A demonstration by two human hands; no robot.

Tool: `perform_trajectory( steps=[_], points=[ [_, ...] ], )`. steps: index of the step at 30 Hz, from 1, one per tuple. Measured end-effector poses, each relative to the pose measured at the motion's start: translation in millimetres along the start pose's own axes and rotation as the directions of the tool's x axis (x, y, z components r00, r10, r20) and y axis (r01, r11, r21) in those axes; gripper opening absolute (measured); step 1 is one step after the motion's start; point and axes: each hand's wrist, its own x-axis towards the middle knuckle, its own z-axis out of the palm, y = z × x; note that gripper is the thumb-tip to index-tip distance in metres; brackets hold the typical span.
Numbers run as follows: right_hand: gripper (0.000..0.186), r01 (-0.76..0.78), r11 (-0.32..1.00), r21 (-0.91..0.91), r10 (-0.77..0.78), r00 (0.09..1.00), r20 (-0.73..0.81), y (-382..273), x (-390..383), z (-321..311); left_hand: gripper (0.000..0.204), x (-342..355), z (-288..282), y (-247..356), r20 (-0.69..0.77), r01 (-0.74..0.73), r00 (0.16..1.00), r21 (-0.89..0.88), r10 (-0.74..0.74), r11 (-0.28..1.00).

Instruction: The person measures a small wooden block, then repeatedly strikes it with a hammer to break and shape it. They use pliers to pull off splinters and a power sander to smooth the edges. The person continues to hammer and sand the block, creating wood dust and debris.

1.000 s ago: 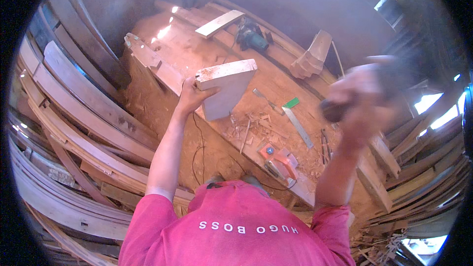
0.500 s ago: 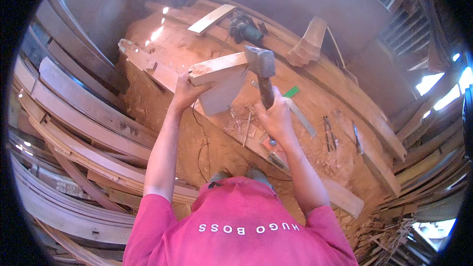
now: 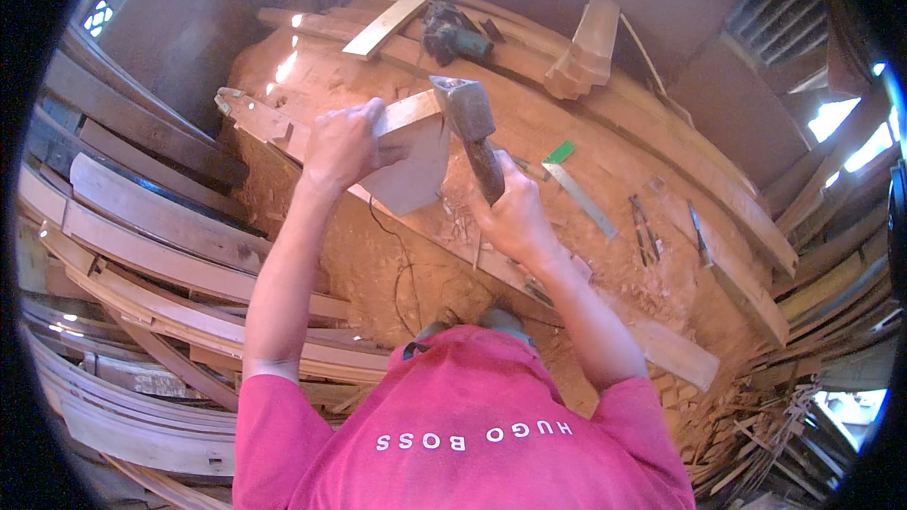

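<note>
Head view is looking down on a sawdust-covered workbench (image 3: 586,255) that is filling the middle of the room, with curved planks (image 3: 142,227) stacking up along the person's left and more timber leaning on the right. On the bench, a pale wooden block (image 3: 416,156) is standing propped on one edge against a long batten (image 3: 265,118) just beside it, and this is the piece being worked: it is sitting at the near-left part of the bench, straight ahead of the person. I judge the step in hand to be hewing the block's right edge, since the hatchet (image 3: 470,113) is meeting the wood at its upper right corner with chips lying below. The next stroke is calling for a firm steadying grip and a blade line kept well clear of the holding fingers, which are sitting near the cut. Left hand (image 3: 342,144) is reaching forward on a nearly straight arm, fingers wrapping closed over the block's top left edge. Right hand (image 3: 515,217) is curling fully shut around the hatchet's dark handle, elbow bent, wrist tipped so the head is angling left into the block. Farther off, a power tool (image 3: 453,33), a green-tipped flat rule (image 3: 576,191) and some small hand tools (image 3: 647,231) are lying on the bench.
</note>
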Motion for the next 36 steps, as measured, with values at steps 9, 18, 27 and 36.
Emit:
perform_trajectory(
  steps=[9,18,27,36],
  points=[
    [0.040,0.231,0.931,-0.282,0.015,0.750,0.661,-3.8,45.4,-101.0,0.052,-5.3,-7.7,-71.4,0.042,-0.255,0.965,-0.075,0.259,0.964],
    [0.040,-0.138,0.987,-0.087,0.146,0.986,0.081,42.2,-45.9,-28.4,0.052,15.9,1.9,-22.9,0.079,-0.050,0.995,-0.093,0.057,0.994],
    [0.028,0.103,0.990,-0.101,-0.112,0.990,-0.089,-1.9,4.9,-13.3,0.049,29.4,-9.0,-13.7,0.203,-0.001,0.979,-0.060,0.014,0.998],
    [0.014,0.486,0.873,-0.047,-0.450,0.763,-0.464,-130.6,36.5,-88.5,0.047,19.6,8.4,-30.7,0.128,0.006,0.992,-0.072,0.004,0.997]
  ],
)
